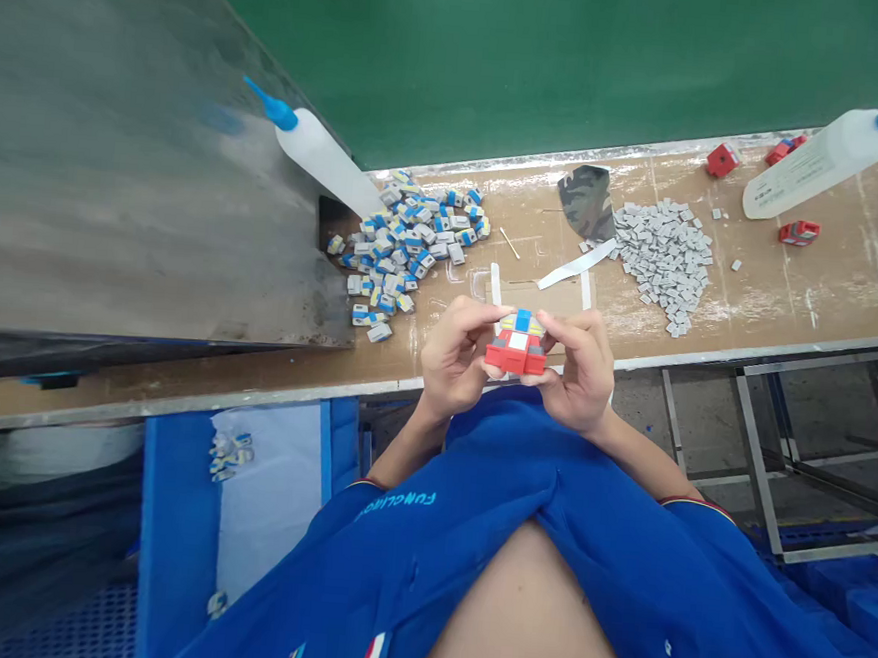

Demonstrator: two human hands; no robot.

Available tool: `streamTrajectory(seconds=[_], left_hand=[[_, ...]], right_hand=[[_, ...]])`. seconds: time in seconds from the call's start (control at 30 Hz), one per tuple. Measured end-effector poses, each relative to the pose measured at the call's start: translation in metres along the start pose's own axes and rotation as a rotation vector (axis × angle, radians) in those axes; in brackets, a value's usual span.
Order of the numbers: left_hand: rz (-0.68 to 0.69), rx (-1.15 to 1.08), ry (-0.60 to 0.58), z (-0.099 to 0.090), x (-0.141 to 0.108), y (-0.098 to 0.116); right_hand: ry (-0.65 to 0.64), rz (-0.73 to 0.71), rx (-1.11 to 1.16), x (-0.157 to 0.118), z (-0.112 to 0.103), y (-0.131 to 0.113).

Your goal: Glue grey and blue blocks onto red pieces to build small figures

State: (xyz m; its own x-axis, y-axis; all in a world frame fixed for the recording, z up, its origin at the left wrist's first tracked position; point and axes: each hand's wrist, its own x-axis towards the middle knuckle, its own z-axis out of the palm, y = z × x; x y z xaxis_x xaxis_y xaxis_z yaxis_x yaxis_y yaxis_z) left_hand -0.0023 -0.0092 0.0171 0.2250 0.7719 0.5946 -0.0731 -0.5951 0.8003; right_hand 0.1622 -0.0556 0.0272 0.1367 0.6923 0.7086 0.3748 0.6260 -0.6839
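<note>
Near the table's front edge, my left hand (pixel 458 358) and my right hand (pixel 576 367) pinch a red toy part (pixel 517 353) between them, one at each side. Its upper part is white and yellow with a blue stripe. Fingers of both hands wrap its left and right ends. Beyond my left hand lies a heap of small white, blue and yellow parts (pixel 415 237). A pile of small grey square pieces (pixel 665 260) is beyond my right hand. Between the piles are a camouflage cloth (pixel 587 201), a white strip (pixel 575 263) and a cotton swab (pixel 510 243).
White bottles with blue nozzles stand at the left (pixel 326 161) and right (pixel 818 165). Red parts (pixel 799 233) lie by the right bottle. A large grey metal box (pixel 149 168) flanks the left side. Below the table is a blue bin (pixel 180 531); a person sits far left.
</note>
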Motion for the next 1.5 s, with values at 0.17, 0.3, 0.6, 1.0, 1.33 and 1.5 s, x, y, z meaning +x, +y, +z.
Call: streamTrajectory(seconds=[0.17, 0.3, 0.6, 1.0, 1.33, 1.5], left_hand=[[-0.009, -0.012, -0.023, -0.001, 0.001, 0.0], [0.0, 0.02, -0.016, -0.001, 0.001, 0.0], [-0.024, 0.056, -0.008, 0.0, -0.003, 0.004], [-0.118, -0.033, -0.064, 0.005, 0.013, 0.005], [-0.548, -0.299, -0.243, -0.014, 0.018, 0.004], [-0.598, -0.126, -0.282, -0.014, 0.032, 0.0]], right_hand=[[-0.019, 0.003, -0.028, 0.002, -0.003, -0.002], [-0.036, 0.008, -0.056, 0.002, -0.006, -0.002], [-0.033, 0.019, -0.048, 0.002, -0.006, 0.0], [-0.156, 0.201, 0.022, 0.0, -0.01, 0.01], [-0.186, -0.048, -0.194, 0.009, -0.007, 0.019], [-0.24, -0.081, -0.24, 0.019, -0.001, 0.028]])
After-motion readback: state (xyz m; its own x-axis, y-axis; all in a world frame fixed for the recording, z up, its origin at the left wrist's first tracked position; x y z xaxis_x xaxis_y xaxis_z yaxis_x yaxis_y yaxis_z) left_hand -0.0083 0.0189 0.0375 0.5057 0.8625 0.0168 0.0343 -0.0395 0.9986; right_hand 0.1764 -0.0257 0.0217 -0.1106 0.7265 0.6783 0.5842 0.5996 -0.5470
